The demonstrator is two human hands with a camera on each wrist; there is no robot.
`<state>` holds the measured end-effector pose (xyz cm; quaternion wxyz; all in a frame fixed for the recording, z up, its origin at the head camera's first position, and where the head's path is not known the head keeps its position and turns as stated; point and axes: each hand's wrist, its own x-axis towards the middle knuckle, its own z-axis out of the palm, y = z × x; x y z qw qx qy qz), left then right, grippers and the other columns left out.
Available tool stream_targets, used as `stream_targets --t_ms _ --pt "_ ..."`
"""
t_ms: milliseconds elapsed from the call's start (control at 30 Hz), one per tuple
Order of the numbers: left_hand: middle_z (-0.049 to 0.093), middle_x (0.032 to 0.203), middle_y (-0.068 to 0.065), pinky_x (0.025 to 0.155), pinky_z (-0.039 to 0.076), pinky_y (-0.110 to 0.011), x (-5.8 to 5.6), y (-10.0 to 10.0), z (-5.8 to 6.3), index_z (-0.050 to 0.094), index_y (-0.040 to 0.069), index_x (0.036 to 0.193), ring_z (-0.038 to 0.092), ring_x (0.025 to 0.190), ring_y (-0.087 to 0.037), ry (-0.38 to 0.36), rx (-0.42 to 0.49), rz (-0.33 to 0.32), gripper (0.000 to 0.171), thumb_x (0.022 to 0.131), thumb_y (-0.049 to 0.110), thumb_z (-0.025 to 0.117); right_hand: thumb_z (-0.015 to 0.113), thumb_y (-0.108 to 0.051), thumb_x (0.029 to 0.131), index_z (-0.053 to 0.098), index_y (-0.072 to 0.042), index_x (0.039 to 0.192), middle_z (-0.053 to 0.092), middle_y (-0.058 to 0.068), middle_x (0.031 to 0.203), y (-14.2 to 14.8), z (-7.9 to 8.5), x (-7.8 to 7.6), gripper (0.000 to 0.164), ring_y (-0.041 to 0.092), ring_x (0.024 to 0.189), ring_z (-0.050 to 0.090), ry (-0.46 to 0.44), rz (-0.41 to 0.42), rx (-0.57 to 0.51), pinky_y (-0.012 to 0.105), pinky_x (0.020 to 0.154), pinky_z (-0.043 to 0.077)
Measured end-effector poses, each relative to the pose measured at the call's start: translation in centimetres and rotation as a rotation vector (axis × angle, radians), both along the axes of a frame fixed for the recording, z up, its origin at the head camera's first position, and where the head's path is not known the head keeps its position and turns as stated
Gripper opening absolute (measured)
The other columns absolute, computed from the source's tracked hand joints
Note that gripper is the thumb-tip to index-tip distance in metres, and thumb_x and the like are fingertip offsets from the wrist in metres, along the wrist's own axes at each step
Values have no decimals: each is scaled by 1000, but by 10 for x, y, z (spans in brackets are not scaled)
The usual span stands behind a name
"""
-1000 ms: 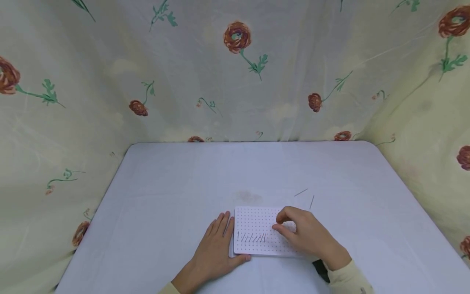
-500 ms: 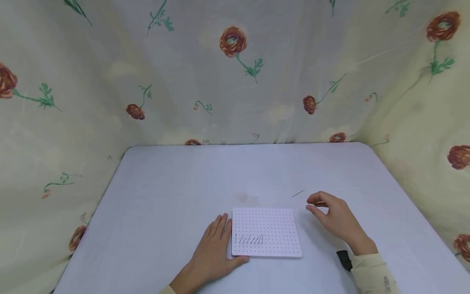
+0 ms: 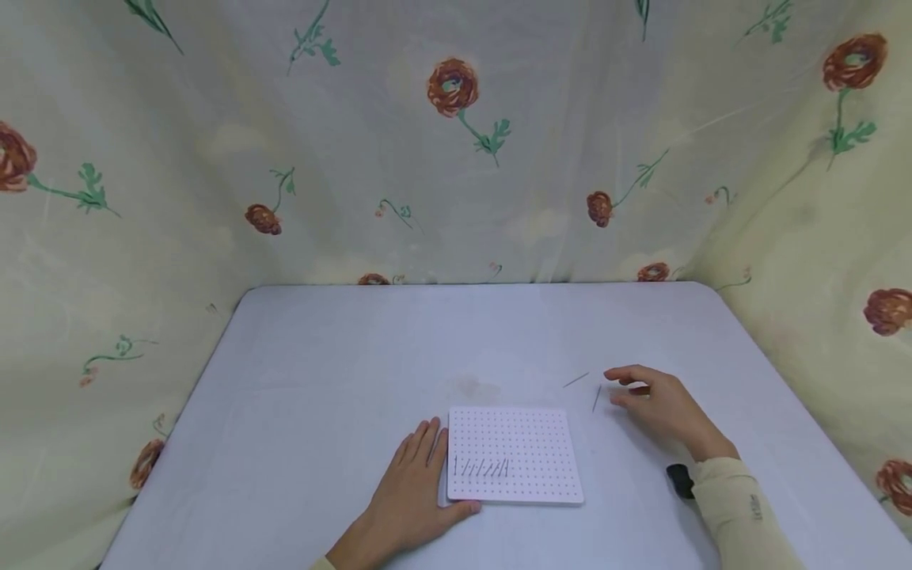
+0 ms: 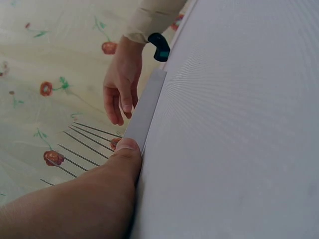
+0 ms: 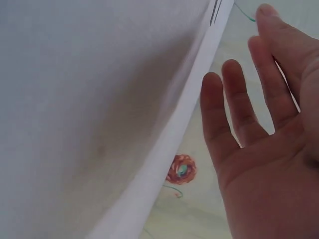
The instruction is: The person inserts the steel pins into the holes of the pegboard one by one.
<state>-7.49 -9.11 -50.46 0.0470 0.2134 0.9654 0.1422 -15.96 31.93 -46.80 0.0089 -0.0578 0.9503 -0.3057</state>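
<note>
A white board (image 3: 541, 467) dotted with small holes lies near the front of the table, several thin metal pins (image 3: 482, 467) standing in a row at its left. Against its left side rests my left hand (image 3: 413, 491), fingers straight, with the thumb (image 4: 127, 145) along the front edge. My right hand (image 3: 659, 404) hovers right of the board, fingers apart and gently bent, holding nothing. Just left of its fingertips lies a loose pin (image 3: 597, 398); a second pin (image 3: 575, 380) lies a little farther left. The right wrist view shows that hand (image 5: 269, 134) with spread fingers.
The table (image 3: 342, 340) has a white cover, with a faint greyish stain (image 3: 472, 388) behind the board. Floral cloth (image 3: 370, 142) hangs around its back and sides. A dark device (image 3: 680, 480) is worn at the right wrist.
From above the board's right part, my right hand has moved right, beside the loose pins. Its thumb and fingers have spread. My left hand stays at the board.
</note>
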Motion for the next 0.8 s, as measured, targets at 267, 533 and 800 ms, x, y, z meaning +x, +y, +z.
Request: stream_targets --t_ms 267,533,800 --pt "21 169 -19 126 26 -52 0 -1 1 29 -1 159 20 158 -35 4 3 -3 116 84 83 54 75 -17 93 71 -15 130 69 13 134 6 -6 -11 37 37 118 65 -45 26 16 52 97 55" --pt "19 170 -18 127 24 -52 -1 -1 -2 27 0 160 18 159 -34 -8 -6 -4 117 84 85 50 76 -20 93 72 -14 128 70 14 130 8 -10 -19 36 33 112 67 -57 72 95 52 95 55" --pt "17 171 -16 127 23 -52 -1 -1 0 25 2 161 16 159 -33 -35 -11 2 116 84 84 52 77 -22 92 75 -15 124 70 15 130 5 -10 -27 33 32 112 65 -74 101 104 49 93 54"
